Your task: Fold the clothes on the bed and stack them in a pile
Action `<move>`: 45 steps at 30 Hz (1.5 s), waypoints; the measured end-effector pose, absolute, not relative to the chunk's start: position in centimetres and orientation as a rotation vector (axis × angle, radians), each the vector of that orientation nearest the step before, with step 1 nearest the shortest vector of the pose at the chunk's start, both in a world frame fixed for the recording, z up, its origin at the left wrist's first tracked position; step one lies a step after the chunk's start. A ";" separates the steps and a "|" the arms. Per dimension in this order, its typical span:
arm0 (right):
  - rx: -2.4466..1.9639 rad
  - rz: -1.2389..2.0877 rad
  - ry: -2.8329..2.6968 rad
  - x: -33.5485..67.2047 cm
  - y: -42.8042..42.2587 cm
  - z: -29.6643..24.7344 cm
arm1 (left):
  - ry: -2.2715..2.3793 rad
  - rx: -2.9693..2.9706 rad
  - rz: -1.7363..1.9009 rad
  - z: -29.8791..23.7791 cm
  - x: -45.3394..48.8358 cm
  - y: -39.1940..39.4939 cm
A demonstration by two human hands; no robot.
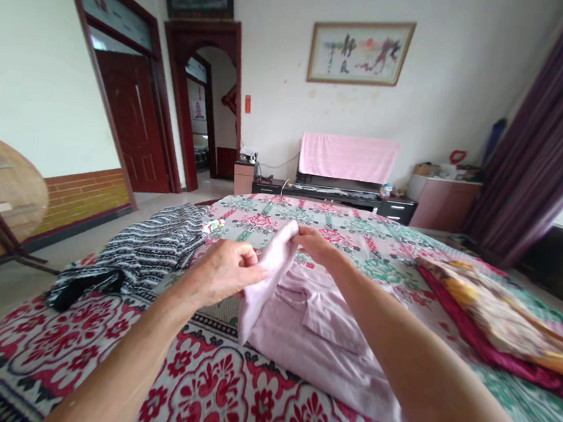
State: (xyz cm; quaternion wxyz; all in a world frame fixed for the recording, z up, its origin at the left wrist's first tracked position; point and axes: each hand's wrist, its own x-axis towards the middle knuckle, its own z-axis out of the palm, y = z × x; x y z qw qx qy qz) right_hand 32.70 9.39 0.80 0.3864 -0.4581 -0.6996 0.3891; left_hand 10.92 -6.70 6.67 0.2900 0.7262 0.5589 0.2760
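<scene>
A pale pink garment (319,336) lies partly folded on the patterned bedspread (211,398), and its left end is lifted up. My left hand (228,269) pinches the near edge of that raised end between thumb and fingers. Farther from me, my right hand (311,241) grips the far corner of the same end. The lifted strip stands tilted between both hands, while the rest of the garment lies flat to the right, partly hidden behind my right forearm. Its exact kind cannot be made out.
A black-and-white striped garment (152,244) lies crumpled at the left. Folded cloths in yellow and cream (496,314) rest on a dark red cloth (456,317) at the right. Beyond the bed stands a low black cabinet (397,211); a round wooden tabletop (2,188) leans at far left.
</scene>
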 end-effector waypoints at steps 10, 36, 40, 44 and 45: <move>-1.257 1.047 -1.744 39.0 6.5 -0.8 | 1.315 2.206 0.531 3.5 17.3 -9.3; -1.087 0.548 -2.625 35.5 -5.8 3.0 | 1.310 2.234 -0.085 2.2 11.0 -5.9; -1.130 0.566 -2.705 33.1 -9.0 2.6 | 1.262 2.169 -0.120 1.9 11.6 -5.9; -1.211 0.370 -2.672 31.9 -10.4 1.0 | 1.227 2.065 -0.076 1.6 11.3 -5.7; -1.204 0.318 -2.656 31.7 -10.5 0.6 | 1.226 2.049 -0.068 1.5 11.2 -5.7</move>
